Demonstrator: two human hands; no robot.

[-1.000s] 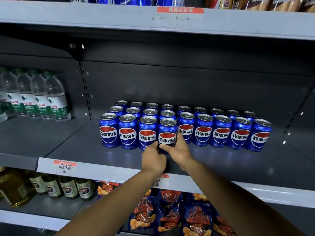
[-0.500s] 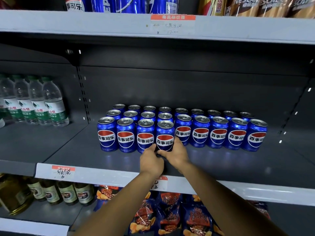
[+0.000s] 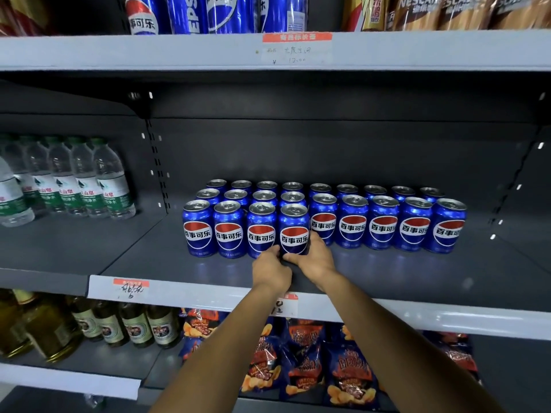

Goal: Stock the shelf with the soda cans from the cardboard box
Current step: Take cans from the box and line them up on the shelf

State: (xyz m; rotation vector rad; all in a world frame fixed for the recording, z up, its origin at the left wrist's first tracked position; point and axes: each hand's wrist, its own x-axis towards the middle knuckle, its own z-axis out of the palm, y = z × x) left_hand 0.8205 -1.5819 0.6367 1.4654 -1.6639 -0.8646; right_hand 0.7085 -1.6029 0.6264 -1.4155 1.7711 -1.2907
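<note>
Blue Pepsi cans stand in rows on the dark grey middle shelf. The fourth can from the left in the front row stands upright on the shelf, and both hands grip its base. My left hand curls round its lower left side. On its lower right side is my right hand, with the fingers reaching behind the can. The can sits slightly forward of the five front-row cans to its right. The cardboard box is out of view.
Water bottles stand on the shelf section to the left, past a perforated upright. Tall Pepsi cans and coffee packs fill the shelf above. Below are green bottles and snack bags. Bare shelf lies in front of the cans.
Both hands stay on the same can's base. The view has tilted up a little, and the can sits more in line with the three cans to its left.
</note>
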